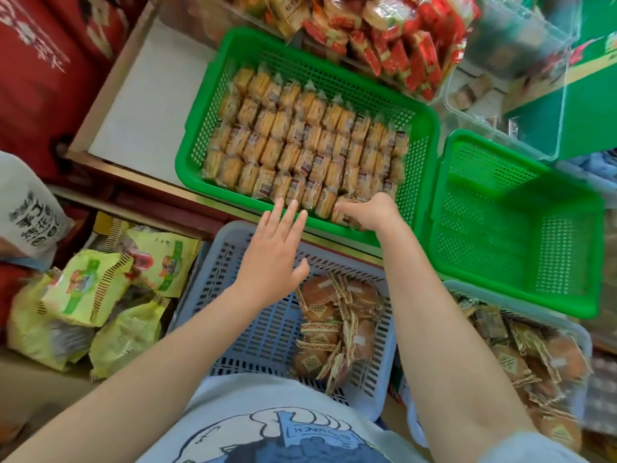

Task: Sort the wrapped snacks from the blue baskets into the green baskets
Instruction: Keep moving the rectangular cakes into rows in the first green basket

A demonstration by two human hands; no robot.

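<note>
A green basket (302,60) in the upper middle holds neat rows of several wrapped biscuit packs (300,145). My right hand (370,212) reaches into its near right corner, fingers curled round a wrapped snack (344,213) at the front row. My left hand (273,255) hovers open with straight fingers over the near rim of that basket. Below it a blue basket (247,315) contains several round wrapped cakes (334,329). A second green basket (514,235) stands to the right with no snacks visible inside. Another blue basket (521,292) of wrapped cakes (534,362) lies at lower right.
Yellow-green snack bags (100,295) are piled at lower left. Red wrapped snacks (394,38) heap behind the green basket. A clear plastic bin (521,71) and a green box stand at upper right. A white shelf board (147,91) lies left of the filled basket.
</note>
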